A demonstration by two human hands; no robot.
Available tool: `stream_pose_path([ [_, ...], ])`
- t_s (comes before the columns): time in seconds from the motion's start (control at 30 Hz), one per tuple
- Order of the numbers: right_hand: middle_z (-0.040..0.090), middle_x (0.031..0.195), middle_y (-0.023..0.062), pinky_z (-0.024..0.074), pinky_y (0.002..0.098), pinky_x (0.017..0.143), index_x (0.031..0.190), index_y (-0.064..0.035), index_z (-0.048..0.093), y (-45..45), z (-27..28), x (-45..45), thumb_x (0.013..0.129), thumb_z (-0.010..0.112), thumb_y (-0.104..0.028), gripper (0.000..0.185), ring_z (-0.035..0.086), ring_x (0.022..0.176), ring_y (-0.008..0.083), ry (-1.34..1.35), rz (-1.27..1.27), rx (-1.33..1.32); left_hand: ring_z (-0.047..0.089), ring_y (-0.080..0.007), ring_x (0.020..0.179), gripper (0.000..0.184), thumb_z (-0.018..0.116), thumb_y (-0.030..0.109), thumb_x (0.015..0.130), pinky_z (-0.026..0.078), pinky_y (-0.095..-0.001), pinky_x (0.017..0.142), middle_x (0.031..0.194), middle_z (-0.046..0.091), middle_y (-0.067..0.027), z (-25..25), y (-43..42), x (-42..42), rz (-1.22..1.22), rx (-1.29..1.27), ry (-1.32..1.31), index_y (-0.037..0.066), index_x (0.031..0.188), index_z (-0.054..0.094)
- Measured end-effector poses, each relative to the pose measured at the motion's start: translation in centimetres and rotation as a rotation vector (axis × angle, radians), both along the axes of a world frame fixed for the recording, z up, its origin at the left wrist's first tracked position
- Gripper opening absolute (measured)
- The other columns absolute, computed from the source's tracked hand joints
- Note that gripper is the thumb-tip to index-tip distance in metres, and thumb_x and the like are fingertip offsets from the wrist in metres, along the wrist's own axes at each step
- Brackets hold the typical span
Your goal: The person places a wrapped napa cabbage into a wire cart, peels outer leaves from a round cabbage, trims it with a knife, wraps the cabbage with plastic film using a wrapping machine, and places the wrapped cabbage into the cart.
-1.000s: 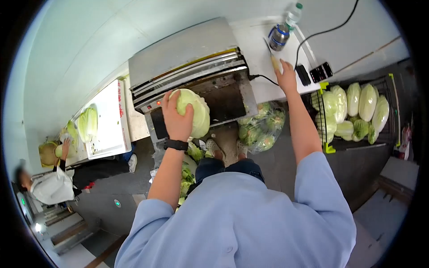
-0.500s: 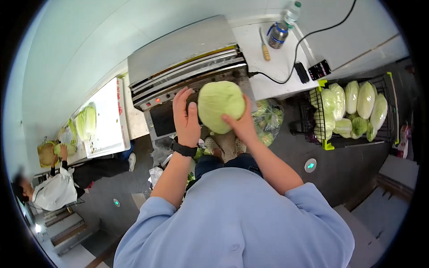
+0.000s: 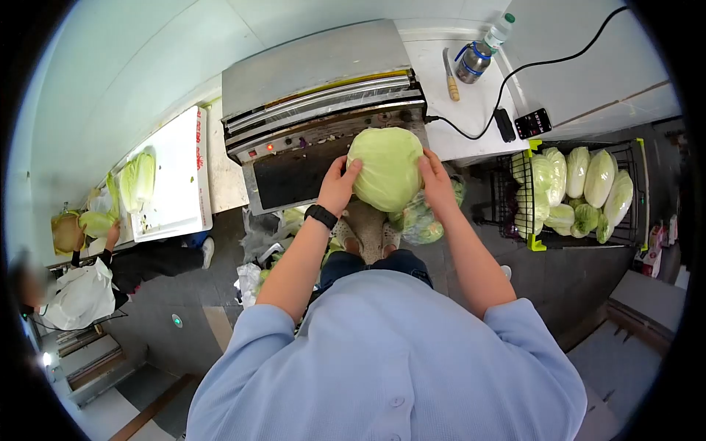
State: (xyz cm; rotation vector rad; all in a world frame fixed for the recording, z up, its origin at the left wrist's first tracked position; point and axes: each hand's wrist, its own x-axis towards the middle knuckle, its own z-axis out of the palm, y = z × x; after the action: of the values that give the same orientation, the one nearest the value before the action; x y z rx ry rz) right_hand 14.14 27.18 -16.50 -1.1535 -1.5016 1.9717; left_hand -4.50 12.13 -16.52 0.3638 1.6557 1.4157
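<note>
A large pale green cabbage (image 3: 387,169) is held up between both my hands in the middle of the head view. My left hand (image 3: 339,187) grips its left side, thumb on the near face. On the right side, my right hand (image 3: 437,184) presses against it with bent fingers. Just beyond the cabbage stands a metal film-wrapping machine (image 3: 323,66) with a roll of clear film (image 3: 323,109) and a lit orange light. Its dark plate (image 3: 290,182) lies to the left of the cabbage, which hides the plate's right part.
At right, a black crate (image 3: 638,195) holds several wrapped napa cabbages (image 3: 602,180). A knife (image 3: 451,77), metal flask (image 3: 473,65), bottle (image 3: 500,33) and phone (image 3: 532,123) lie or stand on the white counter. Bagged greens (image 3: 421,224) sit below. A co-worker (image 3: 77,298) handles vegetables at left.
My left hand was open beside the cabbage and now holds it. My right hand has shifted outward to the cabbage's right side. The view has shifted slightly.
</note>
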Motion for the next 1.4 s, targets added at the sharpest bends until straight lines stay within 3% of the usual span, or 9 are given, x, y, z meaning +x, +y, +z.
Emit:
stream_pose_path([
  [0.13,0.057,0.14,0.0113,0.0467,0.0369,0.1,0.15,-0.0073,0.045,-0.2,1.7,0.2,0.102,0.058,-0.039,0.059,0.056,0.124,0.0216,0.059,-0.035,-0.213,0.059,-0.0217,0.113,0.066,0.064,0.045,0.098,0.047,-0.0354,0.097,0.126,0.062,-0.0149,1.2,1.0,-0.7,0.0,-0.102,-0.053,-0.004,0.139,0.049],
  [0.37,0.058,0.135,0.0204,0.0454,0.0397,0.105,0.151,0.0013,0.037,-1.2,6.7,-2.2,0.08,0.084,-0.039,0.094,0.057,0.124,0.028,0.05,0.163,0.185,0.061,-0.0208,0.105,0.067,0.073,0.042,0.092,0.051,-0.0331,0.089,0.117,0.064,-0.0138,7.8,-0.5,-3.2,-0.072,-0.075,0.028,-0.004,0.136,0.05],
  [0.6,0.057,0.134,0.0194,0.0454,0.0409,0.105,0.147,-0.0008,0.044,5.8,14.7,-16.4,0.081,0.083,-0.032,0.083,0.056,0.124,0.0284,0.121,0.229,0.327,0.064,-0.0208,0.105,0.083,0.077,0.043,0.089,0.055,-0.0326,0.084,0.125,0.06,-0.0178,15.5,3.2,-16.2,-0.124,0.059,0.124,-0.002,0.146,0.035],
  [0.7,0.053,0.14,0.0188,0.0402,0.0404,0.109,0.151,-0.005,0.04,10.7,14.0,-23.3,0.084,0.081,-0.028,0.083,0.052,0.127,0.0265,0.145,0.317,0.348,0.057,-0.0273,0.122,0.084,0.073,0.044,0.092,0.051,-0.0425,0.101,0.138,0.051,-0.0198,14.4,6.7,-22.4,-0.108,0.052,0.109,0.0,0.149,0.031],
  [0.93,0.052,0.144,0.0174,0.0382,0.0394,0.112,0.152,-0.0039,0.04,14.7,9.1,-29.6,0.086,0.079,-0.029,0.081,0.049,0.132,0.0261,0.087,0.416,0.291,0.06,-0.0283,0.117,0.086,0.075,0.049,0.088,0.054,-0.0421,0.094,0.135,0.054,-0.0205,9.5,9.7,-27.9,-0.148,-0.054,0.16,-0.005,0.143,0.037],
  [1.03,0.052,0.145,0.0168,0.0383,0.039,0.112,0.153,-0.0067,0.04,15.3,7.7,-30.0,0.086,0.079,-0.03,0.081,0.05,0.132,0.026,0.061,0.454,0.318,0.069,-0.028,0.101,0.083,0.076,0.051,0.085,0.056,-0.0359,0.083,0.115,0.067,-0.0224,8.6,9.6,-28.0,-0.159,-0.051,0.241,-0.011,0.133,0.05],
  [1.13,0.05,0.147,0.0168,0.0378,0.0386,0.113,0.153,-0.0087,0.041,15.4,8.7,-30.1,0.086,0.079,-0.031,0.08,0.049,0.133,0.0262,-0.014,0.517,0.307,0.064,-0.0276,0.109,0.086,0.075,0.054,0.085,0.056,-0.0367,0.086,0.122,0.062,-0.0236,6.4,10.1,-29.4,-0.25,-0.25,0.361,-0.012,0.134,0.046],
  [1.27,0.053,0.142,0.0239,0.0496,0.0426,0.102,0.156,-0.0072,0.032,15.6,9.4,-29.8,0.083,0.08,-0.047,0.095,0.059,0.122,0.0334,-0.182,0.502,0.522,0.062,-0.0295,0.115,0.094,0.075,0.053,0.086,0.053,-0.0389,0.094,0.127,0.06,-0.0255,11.0,9.2,-29.5,-0.319,-0.354,0.632,-0.01,0.144,0.036],
  [1.4,0.057,0.132,0.0301,0.0539,0.043,0.092,0.157,-0.0093,0.024,14.2,9.8,-28.4,0.08,0.082,-0.048,0.104,0.064,0.113,0.0354,-0.191,0.63,0.628,0.064,-0.034,0.112,0.09,0.076,0.046,0.087,0.054,-0.0409,0.092,0.132,0.059,-0.0263,8.0,10.1,-31.1,-0.183,0.017,0.606,-0.006,0.147,0.034],
])
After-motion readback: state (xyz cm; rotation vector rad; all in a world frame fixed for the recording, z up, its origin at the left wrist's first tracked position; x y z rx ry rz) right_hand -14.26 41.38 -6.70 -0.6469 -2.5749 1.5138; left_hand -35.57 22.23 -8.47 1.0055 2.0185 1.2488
